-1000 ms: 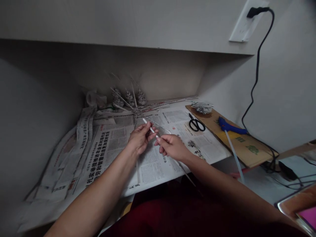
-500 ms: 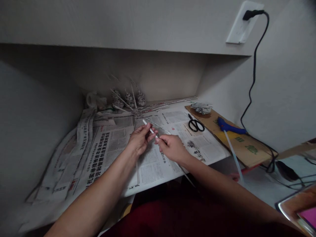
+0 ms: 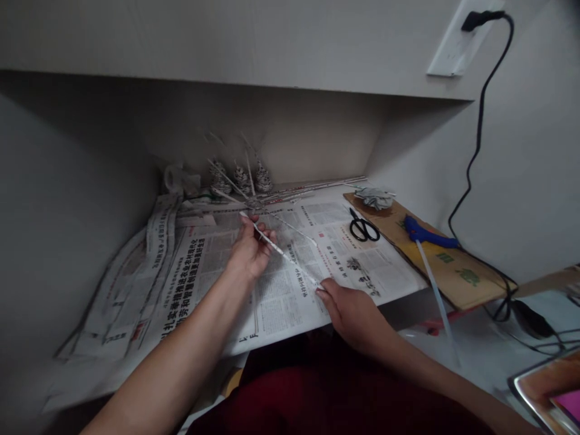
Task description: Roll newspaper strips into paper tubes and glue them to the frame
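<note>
A thin rolled newspaper stick (image 3: 290, 258) slants between my two hands above the newspaper sheet (image 3: 272, 317). My left hand (image 3: 252, 246) pinches it near its far end, fingers curled. Toward the near edge, my right hand (image 3: 351, 308) has its other visible end between thumb and fingers. Just beyond my left hand lies a spoked bundle of paper sticks (image 3: 257, 203), its arms spread outward. Black-handled scissors (image 3: 364, 229) rest on the newspaper to the right.
Small woven paper pieces (image 3: 242, 178) stand at the back, beside a tape roll (image 3: 174, 179). Newspaper strips (image 3: 131, 284) are stacked on the left. On cardboard (image 3: 457, 272) at right are a crumpled paper flower (image 3: 374, 198) and a blue glue gun (image 3: 428, 232), its cord (image 3: 478, 145) running to a wall socket.
My right hand has moved right and nearer my body, away from my left hand. A longer stretch of the paper stick now shows between them. My left hand has shifted slightly left.
</note>
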{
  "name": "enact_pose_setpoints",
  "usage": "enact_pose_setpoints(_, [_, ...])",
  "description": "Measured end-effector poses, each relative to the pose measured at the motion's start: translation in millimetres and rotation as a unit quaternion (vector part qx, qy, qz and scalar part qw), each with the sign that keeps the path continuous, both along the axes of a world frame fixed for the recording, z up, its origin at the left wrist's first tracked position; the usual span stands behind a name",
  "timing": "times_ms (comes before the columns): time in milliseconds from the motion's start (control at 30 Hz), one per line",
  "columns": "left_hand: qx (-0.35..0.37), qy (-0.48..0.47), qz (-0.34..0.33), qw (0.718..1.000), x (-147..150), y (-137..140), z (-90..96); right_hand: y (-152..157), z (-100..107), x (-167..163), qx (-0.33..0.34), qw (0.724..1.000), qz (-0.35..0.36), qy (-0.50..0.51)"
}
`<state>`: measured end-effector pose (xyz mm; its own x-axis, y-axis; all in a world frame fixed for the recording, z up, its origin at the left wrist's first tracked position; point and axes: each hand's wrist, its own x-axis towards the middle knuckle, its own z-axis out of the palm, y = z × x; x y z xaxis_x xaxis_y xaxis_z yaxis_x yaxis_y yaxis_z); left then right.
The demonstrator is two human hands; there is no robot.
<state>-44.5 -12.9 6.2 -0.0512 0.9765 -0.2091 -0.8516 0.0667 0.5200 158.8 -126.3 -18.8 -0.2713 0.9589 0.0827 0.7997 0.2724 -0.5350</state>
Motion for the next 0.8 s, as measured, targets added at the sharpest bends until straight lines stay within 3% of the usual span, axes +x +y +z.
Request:
enact_pose_setpoints(100, [0.009, -0.062, -0.009, 0.998, -1, -1, 4.2, -5, 3, -5, -0.114, 0.984, 0.027, 0.135])
enact_pose_setpoints(133, [0.012, -0.077, -0.010, 0.997, -2, 0, 5.2, -6, 4, -7, -0.188, 0.960, 0.040, 0.205])
enact_pose_setpoints(200, [0.016, -0.093, -0.008, 0.996, -5, 2, 6.4, -6, 8, -9, -0.338, 0.882, 0.060, 0.324])
enact_pose_setpoints(233, [0.018, -0.095, -0.004, 0.995, -7, 3, 6.7, -5, 9, -8, -0.388, 0.847, 0.066, 0.357])
enact_pose_setpoints(267, [0.020, -0.094, 0.002, 0.995, -9, 4, 6.8, -4, 10, -8, -0.411, 0.830, 0.069, 0.370])
enact_pose_setpoints(300, [0.020, -0.090, 0.009, 0.996, -10, 5, 6.7, -3, 11, -7, -0.407, 0.836, 0.071, 0.362])
enact_pose_setpoints(333, [0.019, -0.083, 0.016, 0.996, -11, 6, 6.5, -2, 11, -6, -0.376, 0.862, 0.069, 0.333])
enact_pose_setpoints(400, [0.014, -0.069, 0.026, 0.997, -13, 8, 6.1, -1, 12, -3, -0.244, 0.942, 0.052, 0.224])
enact_pose_setpoints(467, [0.009, -0.060, 0.035, 0.998, -13, 9, 5.5, 0, 12, -2, -0.101, 0.989, 0.032, 0.102])
enact_pose_setpoints(500, [0.008, -0.060, 0.038, 0.997, -13, 9, 5.1, 0, 11, -1, -0.064, 0.995, 0.027, 0.068])
enact_pose_setpoints(533, [0.007, -0.061, 0.040, 0.997, -12, 9, 4.6, -1, 11, -1, -0.068, 0.995, 0.029, 0.062])
enact_pose_setpoints(667, [0.004, -0.061, 0.035, 0.997, -9, 9, 0.9, -1, 10, -4, -0.239, 0.956, 0.068, 0.154])
enact_pose_setpoints(733, [0.000, -0.054, 0.037, 0.998, -7, 9, -1.5, 4, 12, -9, -0.187, 0.971, 0.073, 0.133])
enact_pose_setpoints(800, [-0.005, -0.045, 0.040, 0.998, -6, 8, -3.3, 14, 14, -16, -0.065, 0.993, 0.076, 0.068])
